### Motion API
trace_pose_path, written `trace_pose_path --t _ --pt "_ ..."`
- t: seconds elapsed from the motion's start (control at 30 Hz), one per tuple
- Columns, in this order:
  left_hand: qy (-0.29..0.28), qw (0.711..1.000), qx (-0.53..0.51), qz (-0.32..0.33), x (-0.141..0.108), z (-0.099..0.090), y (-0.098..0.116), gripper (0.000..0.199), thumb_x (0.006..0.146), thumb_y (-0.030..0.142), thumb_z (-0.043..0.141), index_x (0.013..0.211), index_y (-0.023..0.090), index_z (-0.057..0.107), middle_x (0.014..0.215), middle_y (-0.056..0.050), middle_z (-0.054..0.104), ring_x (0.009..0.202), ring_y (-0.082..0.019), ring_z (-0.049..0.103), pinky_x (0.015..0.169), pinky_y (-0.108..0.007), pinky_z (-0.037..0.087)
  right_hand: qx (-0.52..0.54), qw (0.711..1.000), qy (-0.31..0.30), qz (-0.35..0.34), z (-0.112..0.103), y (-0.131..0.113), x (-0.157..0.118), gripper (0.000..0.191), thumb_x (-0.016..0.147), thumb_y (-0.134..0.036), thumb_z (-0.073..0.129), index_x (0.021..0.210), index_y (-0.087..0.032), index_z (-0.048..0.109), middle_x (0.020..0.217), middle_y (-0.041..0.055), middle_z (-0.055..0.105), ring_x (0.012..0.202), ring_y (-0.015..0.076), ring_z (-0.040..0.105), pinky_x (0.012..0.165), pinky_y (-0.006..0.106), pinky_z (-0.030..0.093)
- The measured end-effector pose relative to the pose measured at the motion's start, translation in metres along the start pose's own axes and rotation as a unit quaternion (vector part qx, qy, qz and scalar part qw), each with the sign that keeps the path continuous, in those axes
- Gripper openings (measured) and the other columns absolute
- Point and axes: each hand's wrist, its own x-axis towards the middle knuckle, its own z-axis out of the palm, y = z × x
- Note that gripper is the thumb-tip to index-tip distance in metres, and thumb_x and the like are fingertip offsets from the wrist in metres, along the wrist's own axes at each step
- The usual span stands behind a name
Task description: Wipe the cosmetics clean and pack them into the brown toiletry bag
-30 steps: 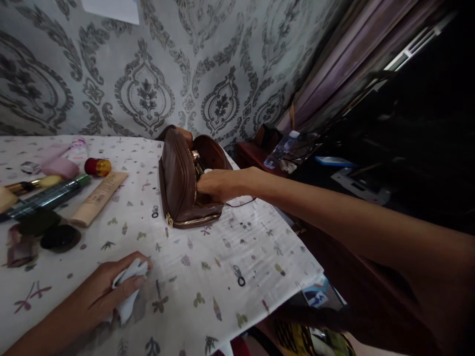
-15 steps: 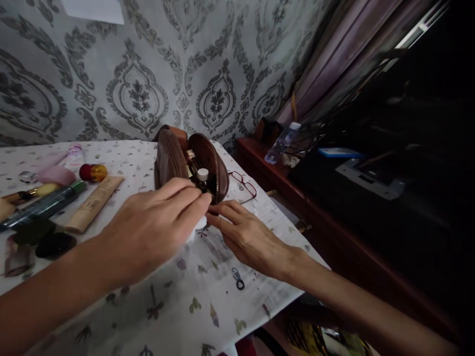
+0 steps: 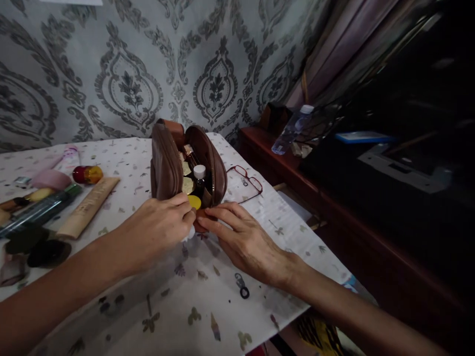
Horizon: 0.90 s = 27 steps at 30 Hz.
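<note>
A brown leather-look cosmetic bag (image 3: 166, 165) stands unzipped near the wall, its mouth facing me. Inside show a small dark bottle with a white cap (image 3: 199, 172) and a yellow round item (image 3: 195, 201). My left hand (image 3: 159, 222) is closed at the bag's near end, fingers curled beside the yellow item. A crumpled white tissue-like piece (image 3: 188, 234) pokes out beneath those fingers. My right hand (image 3: 247, 240) pinches the bag's lower front edge, an orange-brown flap (image 3: 201, 225), with its fingertips; the thumb is hidden.
Left on the patterned tablecloth (image 3: 208, 277) lie a beige tube (image 3: 89, 207), a red-and-amber jar (image 3: 87, 174), a dark green tube (image 3: 40, 210) and other cosmetics. Red-framed glasses (image 3: 255, 184) lie right of the bag. A clear bottle (image 3: 291, 131) leans on the dark red furniture (image 3: 256, 146).
My left hand has drawn down and left from the bag's mouth, and the yellow item now shows. The white piece has moved with it. My right hand stays at the bag's edge.
</note>
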Motion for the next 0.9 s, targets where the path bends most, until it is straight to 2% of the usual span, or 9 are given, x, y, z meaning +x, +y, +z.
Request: trace_pose_path --t 0.13,0.23,0.33,0.43,0.63,0.77,0.9 --pt "-0.016 1.0 0.0 -0.002 0.005 0.005 0.001 0.018 0.075 0.002 0.057 0.087 0.014 0.064 0.085 -0.007 0.068 0.089 -0.022 0.059 0.051 -0.028 0.035 0.02 0.999 -0.029 -0.001 -0.004 0.004 0.005 0.036 0.09 -0.004 0.046 0.123 -0.01 0.06 0.117 0.0154 0.065 0.103 0.0231 0.061 0.089 0.042 0.055" --pt "-0.006 1.0 -0.003 -0.014 0.005 0.009 0.003 0.018 0.075 0.002 0.057 0.086 0.014 0.064 0.084 -0.007 0.067 0.088 -0.023 0.059 0.05 -0.029 0.035 0.027 0.999 -0.044 -0.01 -0.012 0.008 0.01 0.033 0.089 -0.01 0.047 0.119 -0.01 0.061 0.112 0.014 0.067 0.094 0.0227 0.061 0.084 0.042 0.054" --pt "0.025 0.999 0.001 -0.024 0.003 0.012 0.005 0.015 0.077 0.003 0.057 0.085 0.014 0.063 0.083 -0.007 0.066 0.087 -0.023 0.059 0.049 -0.029 0.037 0.015 0.999 -0.045 -0.015 -0.018 0.011 0.014 0.029 0.088 -0.012 0.047 0.112 -0.01 0.064 0.107 0.0137 0.068 0.089 0.022 0.06 0.08 0.04 0.054" --pt "0.056 0.998 0.014 -0.026 0.0 0.016 0.007 0.014 0.08 0.003 0.055 0.085 0.014 0.062 0.081 -0.006 0.064 0.087 -0.022 0.06 0.05 -0.029 0.039 0.001 0.999 -0.049 -0.009 -0.02 0.011 0.014 0.031 0.088 -0.009 0.047 0.114 -0.01 0.064 0.106 0.0136 0.068 0.088 0.0213 0.06 0.077 0.038 0.055" --pt "0.125 0.989 0.074 -0.025 -0.008 0.024 0.009 0.027 0.086 0.0 0.043 0.1 0.008 0.065 0.1 -0.014 0.069 0.1 -0.025 0.062 0.053 -0.029 0.046 -0.013 0.999 -0.042 -0.011 -0.018 0.007 0.011 0.033 0.089 -0.006 0.046 0.119 -0.009 0.061 0.108 0.0148 0.067 0.094 0.0227 0.063 0.08 0.038 0.058" --pt "0.189 0.977 0.093 -0.019 -0.014 0.028 0.013 0.034 0.09 0.001 0.038 0.109 0.004 0.065 0.107 -0.017 0.07 0.107 -0.026 0.063 0.063 -0.03 0.054 -0.005 0.999 -0.044 -0.01 -0.02 0.004 0.012 0.034 0.09 -0.006 0.045 0.12 -0.01 0.06 0.108 0.0146 0.067 0.097 0.0232 0.064 0.082 0.039 0.059" --pt "0.211 0.973 0.095 -0.015 -0.02 0.029 0.016 0.034 0.094 0.003 0.038 0.115 0.004 0.065 0.113 -0.018 0.071 0.118 -0.027 0.061 0.074 -0.032 0.058 -0.004 0.999 -0.036 -0.014 -0.02 0.004 0.01 0.032 0.09 -0.004 0.044 0.118 -0.008 0.061 0.109 0.0152 0.067 0.098 0.0224 0.064 0.083 0.036 0.059"
